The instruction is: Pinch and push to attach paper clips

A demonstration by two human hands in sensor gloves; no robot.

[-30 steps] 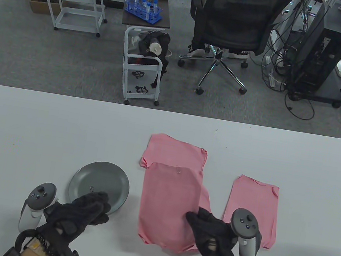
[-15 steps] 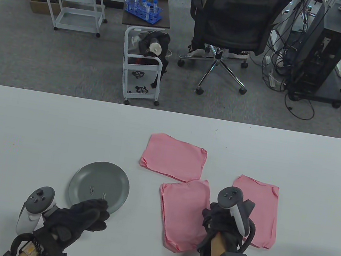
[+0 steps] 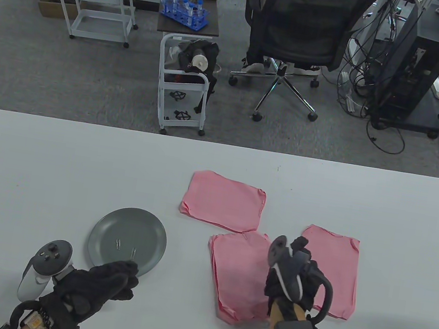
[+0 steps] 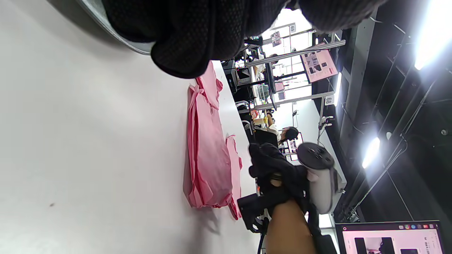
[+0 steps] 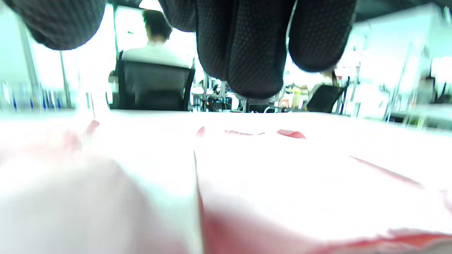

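We see a white table carrying three stacks of pink paper. The far stack lies flat by itself; the middle stack sits nearer us, and the right stack lies just beside it. Left of the paper rests a grey plate with two paper clips lying loose on it, a little apart from each other.

Our right hand is turned on its side over the right edge of the middle stack — whether its fingers grip the sheets we cannot tell, since the tracker and wrist hide them and the right wrist view is washed out. Our left hand hovers at the plate's near rim, fingers curled loosely with nothing visibly between them — its fingertips overlap the rim.
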